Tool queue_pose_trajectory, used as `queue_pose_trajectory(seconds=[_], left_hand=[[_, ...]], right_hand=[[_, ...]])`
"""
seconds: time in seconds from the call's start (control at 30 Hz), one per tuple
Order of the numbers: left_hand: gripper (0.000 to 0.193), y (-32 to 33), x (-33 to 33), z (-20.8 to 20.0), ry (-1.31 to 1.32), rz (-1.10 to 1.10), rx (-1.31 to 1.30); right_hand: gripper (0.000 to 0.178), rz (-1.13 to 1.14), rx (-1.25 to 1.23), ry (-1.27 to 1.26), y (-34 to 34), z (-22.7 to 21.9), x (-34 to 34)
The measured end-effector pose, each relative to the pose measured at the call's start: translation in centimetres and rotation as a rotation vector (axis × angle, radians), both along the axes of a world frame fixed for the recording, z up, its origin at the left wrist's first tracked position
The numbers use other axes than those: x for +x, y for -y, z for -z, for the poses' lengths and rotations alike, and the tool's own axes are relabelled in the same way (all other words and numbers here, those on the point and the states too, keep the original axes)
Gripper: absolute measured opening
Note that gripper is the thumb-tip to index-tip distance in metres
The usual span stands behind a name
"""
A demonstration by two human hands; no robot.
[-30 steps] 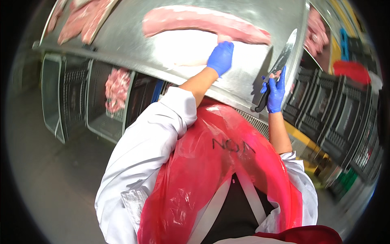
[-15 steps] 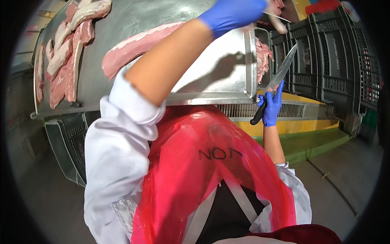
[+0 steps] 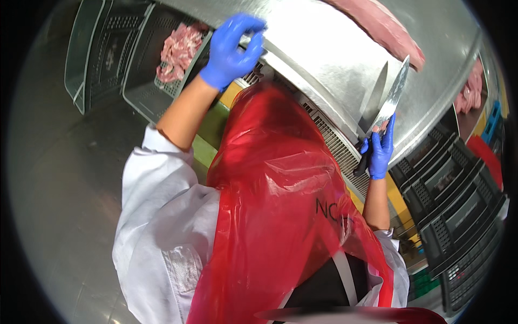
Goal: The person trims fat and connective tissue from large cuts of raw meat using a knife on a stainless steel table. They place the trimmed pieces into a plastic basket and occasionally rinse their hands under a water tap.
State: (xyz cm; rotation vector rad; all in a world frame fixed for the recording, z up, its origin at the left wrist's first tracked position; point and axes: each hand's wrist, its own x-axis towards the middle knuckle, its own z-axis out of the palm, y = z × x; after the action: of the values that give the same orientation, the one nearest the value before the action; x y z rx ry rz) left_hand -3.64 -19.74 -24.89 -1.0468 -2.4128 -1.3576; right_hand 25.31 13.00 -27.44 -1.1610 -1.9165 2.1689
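My right hand (image 3: pixel 380 147), in a blue glove, grips a long knife (image 3: pixel 396 90) by its black handle. The blade points up and away over the metal table's near edge, with small bits of meat stuck near the handle. My left hand (image 3: pixel 233 53), also gloved in blue, is raised beside the table's left end. Its fingers are curved and apart from the thumb, with nothing visible between them. Close to that hand, meat trimmings (image 3: pixel 179 51) lie in a grey-green perforated crate (image 3: pixel 141 81). A long strip of pink meat (image 3: pixel 377 22) rests on the table beyond the knife tip.
The shiny metal table (image 3: pixel 324 51) has a raised rim on my side. Another crate (image 3: pixel 100 51) stands at the far left. Dark stacked crates (image 3: pixel 445 200) crowd the right, and more meat (image 3: pixel 470 92) lies beyond the table's right edge. A red plastic apron (image 3: pixel 270 205) covers my front.
The view has swung round. My left hand has gone from the table's trimmings side to beside the crate, and the pale piece seen near it is gone. My right hand keeps the knife.
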Motion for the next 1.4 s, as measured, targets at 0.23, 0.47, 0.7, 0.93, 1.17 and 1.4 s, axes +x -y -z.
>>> queue_pose_trajectory(seconds=[0.23,0.47,0.7,0.93,1.17,1.4], left_hand=[[0.009,17.3,13.2,19.2,0.569,-0.500,-0.172],[0.035,27.6,21.6,39.9,1.197,-0.677,-0.679],[0.037,28.9,23.6,68.2,1.221,-0.472,-0.825],[0.039,26.5,21.9,81.8,1.050,-0.697,-0.770],[0.049,22.7,18.5,88.2,1.164,-0.683,-0.800],[0.012,23.4,23.5,96.3,1.084,-0.519,-1.135]], right_hand=[[0.073,-0.364,0.105,0.085,0.7,3.4,-7.0],[0.078,-0.376,0.321,0.114,1.8,4.3,-9.2],[0.077,-0.428,0.688,0.068,2.1,6.1,-11.3],[0.062,-0.179,0.736,0.040,-5.8,5.0,-5.6],[0.060,-0.033,0.712,0.023,-2.0,5.9,-1.0],[0.058,-0.127,0.574,-0.069,-5.2,5.2,-2.2]])
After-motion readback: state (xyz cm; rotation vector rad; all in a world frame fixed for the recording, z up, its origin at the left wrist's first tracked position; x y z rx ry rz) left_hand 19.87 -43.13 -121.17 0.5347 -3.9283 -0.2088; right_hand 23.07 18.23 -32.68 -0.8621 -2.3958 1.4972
